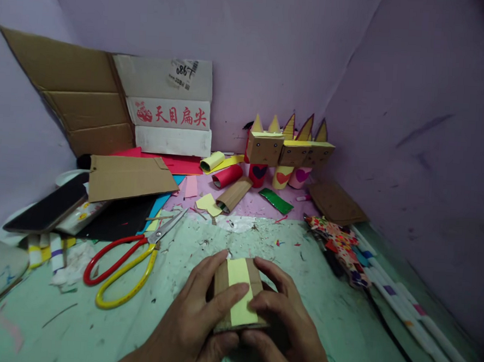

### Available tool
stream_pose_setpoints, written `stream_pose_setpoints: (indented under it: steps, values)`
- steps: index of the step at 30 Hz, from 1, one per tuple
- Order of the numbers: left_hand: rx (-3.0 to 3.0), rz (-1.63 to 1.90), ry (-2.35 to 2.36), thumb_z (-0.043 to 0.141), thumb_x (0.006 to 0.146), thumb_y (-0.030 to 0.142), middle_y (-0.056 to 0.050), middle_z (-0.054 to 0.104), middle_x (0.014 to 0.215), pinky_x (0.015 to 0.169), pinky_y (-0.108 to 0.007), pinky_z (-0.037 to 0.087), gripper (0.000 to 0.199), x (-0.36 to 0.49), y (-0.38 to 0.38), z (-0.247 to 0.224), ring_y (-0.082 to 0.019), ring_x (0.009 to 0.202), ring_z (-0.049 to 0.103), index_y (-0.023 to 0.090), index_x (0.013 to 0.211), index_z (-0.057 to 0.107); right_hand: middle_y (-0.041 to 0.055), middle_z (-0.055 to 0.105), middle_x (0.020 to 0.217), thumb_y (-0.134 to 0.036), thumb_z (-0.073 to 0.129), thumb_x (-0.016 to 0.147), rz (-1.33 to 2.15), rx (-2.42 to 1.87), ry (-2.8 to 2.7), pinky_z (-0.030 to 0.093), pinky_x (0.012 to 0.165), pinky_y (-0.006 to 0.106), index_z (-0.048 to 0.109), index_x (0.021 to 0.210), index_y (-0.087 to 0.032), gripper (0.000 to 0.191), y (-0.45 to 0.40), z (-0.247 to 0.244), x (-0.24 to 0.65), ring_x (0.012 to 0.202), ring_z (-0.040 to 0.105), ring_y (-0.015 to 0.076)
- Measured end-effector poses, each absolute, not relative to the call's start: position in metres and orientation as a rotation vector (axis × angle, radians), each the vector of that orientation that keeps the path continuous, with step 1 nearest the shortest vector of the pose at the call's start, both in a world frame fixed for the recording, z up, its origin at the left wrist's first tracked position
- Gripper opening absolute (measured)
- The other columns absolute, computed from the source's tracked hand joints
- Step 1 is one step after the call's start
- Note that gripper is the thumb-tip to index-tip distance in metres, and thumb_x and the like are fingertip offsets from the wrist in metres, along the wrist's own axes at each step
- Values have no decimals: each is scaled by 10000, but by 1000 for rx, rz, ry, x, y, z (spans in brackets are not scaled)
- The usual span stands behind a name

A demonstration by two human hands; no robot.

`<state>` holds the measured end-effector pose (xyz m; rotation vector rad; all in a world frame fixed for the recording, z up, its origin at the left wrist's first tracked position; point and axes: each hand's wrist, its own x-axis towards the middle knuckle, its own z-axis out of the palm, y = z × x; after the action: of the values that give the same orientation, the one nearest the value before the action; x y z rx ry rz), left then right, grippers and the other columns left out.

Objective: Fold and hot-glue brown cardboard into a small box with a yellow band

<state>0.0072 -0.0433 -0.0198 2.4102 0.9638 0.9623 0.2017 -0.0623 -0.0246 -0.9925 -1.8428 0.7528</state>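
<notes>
Between my two hands, close to me, is a small cardboard box [223,281] with a pale yellow paper strip [240,274] running over its top. My left hand [195,309] grips its left side, one finger pressing on the strip. On the other side my right hand [288,320] curls round the box, fingertips at its top and near edge. The underside of the box is hidden. Scissors [146,240] with one red and one yellow handle lie to the left, blades slightly apart and pointing away from me.
Cardboard cat figures [288,151] stand at the back. Paper tubes [228,176], a brown tube [233,196] and a green strip [276,201] lie before them. Left are a phone [47,204], cardboard [131,179] and a folded carton [169,94]; markers [406,306] lie right.
</notes>
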Motion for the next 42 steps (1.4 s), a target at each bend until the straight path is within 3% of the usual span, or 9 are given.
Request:
stream_pose_setpoints:
  steps: [7,11,14,20,23,34,38,42]
  values:
    - [2383,936,957,374,926,314,-90,172,1508,1001,-561,364,429,6,-43,-18,-346,1327,288,326,1354,340,59,345,1383,-154,549,818,726,-1012,-1800,507,870,352,442,976,-284,231,-63,-27,201,1275,408,298]
    - [2376,920,948,411,914,285,-91,174,1512,1016,-546,354,444,5,-44,-15,-347,1338,270,312,1352,346,50,335,1388,-127,513,830,708,-969,-1866,487,905,335,450,1041,-294,276,-62,-24,200,1259,432,267]
    - [2378,919,945,410,916,283,-92,157,1516,1033,-518,344,441,6,-44,-14,-330,1351,248,290,1351,335,43,358,1370,-141,525,824,693,-1005,-1856,479,898,319,449,971,-280,216,-62,-24,200,1260,425,259]
    - [2331,965,963,459,888,276,-129,288,1465,1023,-494,364,337,7,-43,-13,-317,1325,310,246,1218,396,72,368,1364,-154,526,830,696,-1023,-1850,508,806,324,435,922,-265,170,-63,-25,201,1225,459,286]
    - [2343,944,922,480,866,240,-143,278,1469,1013,-499,374,339,5,-42,-14,-327,1330,300,239,1193,390,81,381,1357,-139,527,825,689,-1029,-1846,513,779,317,432,914,-261,179,-63,-22,200,1174,503,275]
    - [2140,841,1059,530,849,296,-161,161,1507,1065,-583,261,626,3,-44,-17,-335,1385,171,234,1366,183,76,405,1315,-143,551,813,709,-1049,-1789,449,903,366,438,900,-254,181,-63,-22,198,1233,424,260]
    - [2162,785,1039,514,867,293,-155,184,1499,1071,-571,263,570,2,-42,-17,-339,1384,178,245,1364,239,76,389,1298,-143,578,788,766,-1039,-1706,420,948,424,420,929,-263,243,-62,-24,195,1234,407,265]
    - [2185,829,1053,483,886,305,-156,216,1483,1070,-579,257,521,1,-41,-18,-343,1376,204,248,1354,262,57,427,1157,-171,642,723,866,-1035,-1525,475,877,403,398,938,-269,340,-59,-25,192,1104,485,241]
